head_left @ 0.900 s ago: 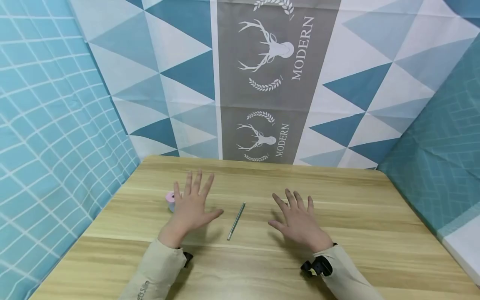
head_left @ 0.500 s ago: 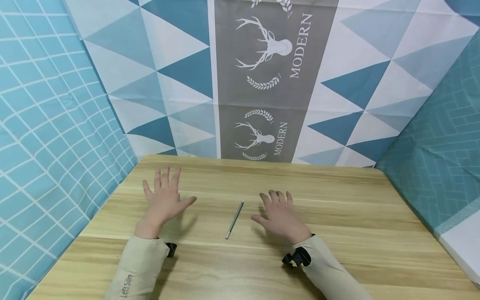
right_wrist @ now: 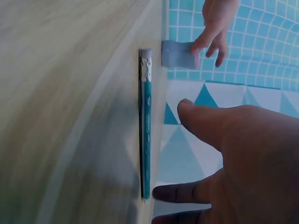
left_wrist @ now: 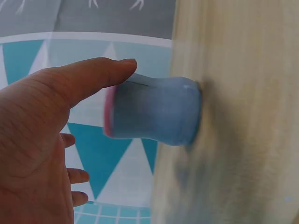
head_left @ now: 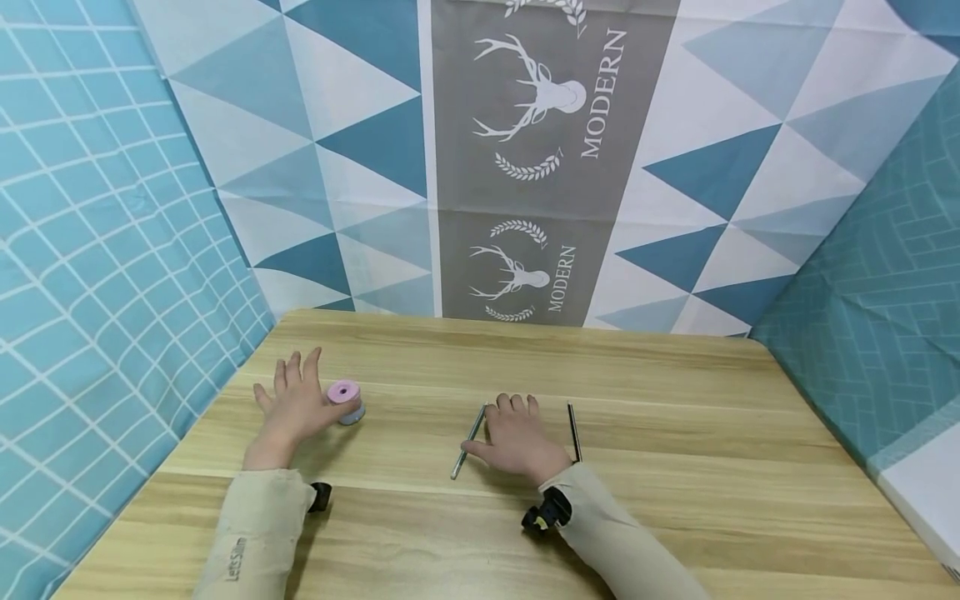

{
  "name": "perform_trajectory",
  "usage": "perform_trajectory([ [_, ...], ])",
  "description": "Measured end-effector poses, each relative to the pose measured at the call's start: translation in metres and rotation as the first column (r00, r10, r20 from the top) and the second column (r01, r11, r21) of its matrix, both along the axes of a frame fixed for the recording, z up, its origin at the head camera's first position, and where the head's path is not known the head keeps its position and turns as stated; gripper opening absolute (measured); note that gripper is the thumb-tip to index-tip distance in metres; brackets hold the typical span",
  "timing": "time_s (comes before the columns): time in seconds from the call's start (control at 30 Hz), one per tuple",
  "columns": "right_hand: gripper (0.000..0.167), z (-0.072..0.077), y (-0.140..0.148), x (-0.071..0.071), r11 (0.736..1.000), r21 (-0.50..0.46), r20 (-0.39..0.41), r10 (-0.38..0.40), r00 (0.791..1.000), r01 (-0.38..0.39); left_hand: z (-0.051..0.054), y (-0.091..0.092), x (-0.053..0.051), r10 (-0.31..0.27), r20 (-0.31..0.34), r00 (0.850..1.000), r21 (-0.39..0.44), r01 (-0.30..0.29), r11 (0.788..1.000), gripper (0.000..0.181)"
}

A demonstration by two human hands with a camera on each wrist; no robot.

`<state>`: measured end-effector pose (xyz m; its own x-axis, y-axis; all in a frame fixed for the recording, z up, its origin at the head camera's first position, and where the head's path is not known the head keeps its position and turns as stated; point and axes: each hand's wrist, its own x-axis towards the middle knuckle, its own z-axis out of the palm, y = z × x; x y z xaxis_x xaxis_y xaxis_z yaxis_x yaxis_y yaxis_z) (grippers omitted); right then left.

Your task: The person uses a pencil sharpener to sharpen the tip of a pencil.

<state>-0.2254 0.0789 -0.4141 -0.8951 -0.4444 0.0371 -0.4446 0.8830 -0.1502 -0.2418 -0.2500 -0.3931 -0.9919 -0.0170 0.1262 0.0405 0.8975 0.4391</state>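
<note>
A small pencil sharpener [head_left: 344, 392], with a pink top that has a dark hole and a waisted blue-grey body [left_wrist: 159, 109], stands upright at the left of the table. My left hand [head_left: 291, 410] is just left of it, fingers spread. Its thumb lies across the sharpener near the top; whether they touch I cannot tell. A green pencil [head_left: 468, 442] with an eraser end lies mid-table. Over its right side hovers my right hand [head_left: 516, 439], thumb and fingers apart. In the right wrist view the fingertips are close to the pencil's [right_wrist: 147, 121] far end, holding nothing.
A thin dark stick [head_left: 574, 432], perhaps a pen or pencil, lies right of my right hand, its near end hidden by the wrist. The wooden table [head_left: 675, 400] meets patterned cloth walls behind and at both sides. A white box-like thing [head_left: 922, 500] stands at the right edge.
Both hands have moved left. The left hand has passed over the sharpener to its left side, uncovering it. The right hand has come to the green pencil, uncovering the dark stick.
</note>
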Motion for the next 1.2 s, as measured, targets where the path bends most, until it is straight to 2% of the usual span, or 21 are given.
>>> perform_trajectory([
  [0.27, 0.06, -0.002, -0.019, -0.006, 0.992, -0.001, 0.059, -0.126, 0.99, 0.127, -0.018, 0.002, -0.005, -0.008, 0.027, 1.0, -0.011, 0.008, 1.0, 0.094],
  [0.43, 0.056, -0.004, -0.024, -0.01, 0.986, 0.036, 0.067, -0.167, 0.984, 0.165, -0.021, 0.004, -0.007, -0.039, 0.054, 0.998, -0.015, 0.039, 0.999, 0.075],
  [0.7, 0.028, -0.005, -0.023, -0.009, 0.99, 0.06, 0.109, -0.136, 0.985, 0.13, -0.017, 0.007, -0.008, -0.063, 0.104, 0.993, 0.057, 0.058, 0.997, 0.061],
  [0.87, 0.021, -0.005, -0.022, -0.009, 0.989, 0.083, 0.142, -0.13, 0.981, 0.119, -0.017, 0.006, -0.008, -0.101, 0.069, 0.993, 0.104, 0.093, 0.99, 0.058],
  [0.97, 0.021, -0.004, -0.021, -0.009, 0.99, 0.09, 0.153, -0.123, 0.981, 0.11, -0.018, 0.005, -0.009, -0.118, 0.025, 0.993, 0.15, 0.113, 0.982, 0.057],
  [1.1, 0.022, -0.004, -0.019, -0.009, 0.994, 0.052, 0.144, -0.102, 0.984, 0.095, -0.018, 0.006, -0.009, -0.095, -0.004, 0.995, 0.215, 0.094, 0.972, 0.053],
  [1.2, 0.022, 0.0, -0.014, -0.011, 0.998, -0.023, 0.124, -0.048, 0.991, 0.051, -0.016, 0.008, -0.01, -0.064, -0.009, 0.998, 0.279, 0.064, 0.958, 0.053],
])
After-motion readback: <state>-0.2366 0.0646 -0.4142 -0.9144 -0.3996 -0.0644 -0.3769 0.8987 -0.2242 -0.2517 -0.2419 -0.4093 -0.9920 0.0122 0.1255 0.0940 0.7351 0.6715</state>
